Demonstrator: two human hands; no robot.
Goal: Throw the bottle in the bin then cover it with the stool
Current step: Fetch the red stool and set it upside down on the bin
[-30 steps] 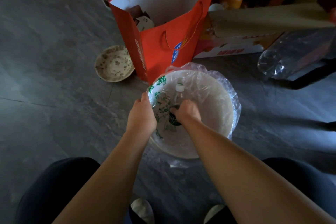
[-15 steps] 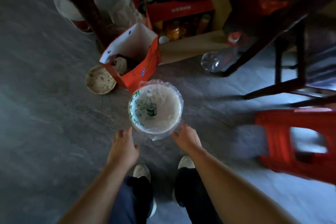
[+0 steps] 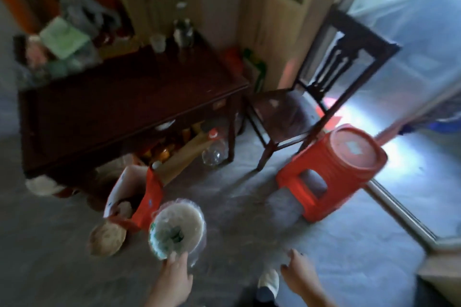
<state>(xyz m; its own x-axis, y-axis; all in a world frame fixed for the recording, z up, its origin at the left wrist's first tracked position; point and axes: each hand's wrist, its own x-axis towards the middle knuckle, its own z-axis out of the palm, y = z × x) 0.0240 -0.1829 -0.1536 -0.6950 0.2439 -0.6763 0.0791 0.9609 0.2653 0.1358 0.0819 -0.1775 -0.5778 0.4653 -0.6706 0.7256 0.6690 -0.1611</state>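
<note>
- Bin (image 3: 194, 217), white and lined with clear plastic, standing on the grey floor (image 3: 237, 207) in the lower middle of the frame; picture blurred throughout.
- Bottle (image 3: 175, 233) inside the bin, visible only as a dark green smear near the lower left of the opening.
- Left hand (image 3: 175, 278) at the bottom centre, fingers (image 3: 177, 258) loosely spread and touching the near rim of the bin, gripping nothing.
- Right hand (image 3: 298, 273) at the lower right of centre, apart from the bin, fingers (image 3: 291, 254) spread wide and empty, above bare floor.
- Red stool (image 3: 331, 172) upright on the floor at the right of the frame, well apart from the bin and from both hands.
- Red paper bag (image 3: 147, 199) just beside the bin on its upper left, touching or nearly so; patterned bowl (image 3: 107, 237) on the floor left of the bin.
- Dark tabletop (image 3: 124, 104) filling the upper left, cluttered at its far edge; dark wooden chair (image 3: 311, 97) beside it, behind the stool.
- White shoe (image 3: 268, 281) at the bottom edge, between the two hands.
</note>
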